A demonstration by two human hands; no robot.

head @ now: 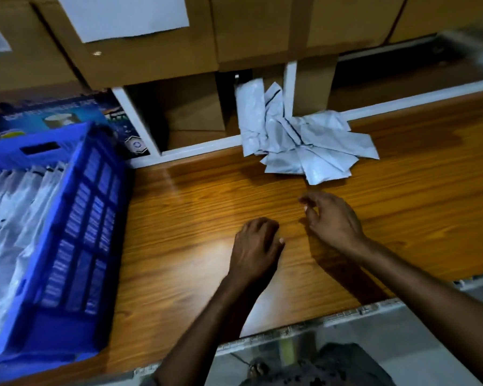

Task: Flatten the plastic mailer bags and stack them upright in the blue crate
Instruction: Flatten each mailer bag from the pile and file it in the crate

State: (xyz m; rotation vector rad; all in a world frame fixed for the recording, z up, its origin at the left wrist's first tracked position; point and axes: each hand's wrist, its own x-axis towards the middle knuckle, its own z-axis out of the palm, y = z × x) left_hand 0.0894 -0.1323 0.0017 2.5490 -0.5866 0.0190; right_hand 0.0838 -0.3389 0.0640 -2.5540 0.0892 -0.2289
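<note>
Both hands are empty. The right hand (331, 218), fingers loosely curled, reaches toward the crumpled mailer bags (299, 137) at upper centre. The left hand (255, 246) follows. The blue crate (76, 207), left, holds upright bags.

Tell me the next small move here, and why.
Probably reach the right hand forward and pick the nearest mailer bag off the crumpled pile: it and the left hand hold nothing, the pile lies just ahead of it, and the blue crate has upright bags inside.

Left grip (255, 246) and right grip (332, 221) side by side — palms down, fingers loosely curled, both empty.
</note>
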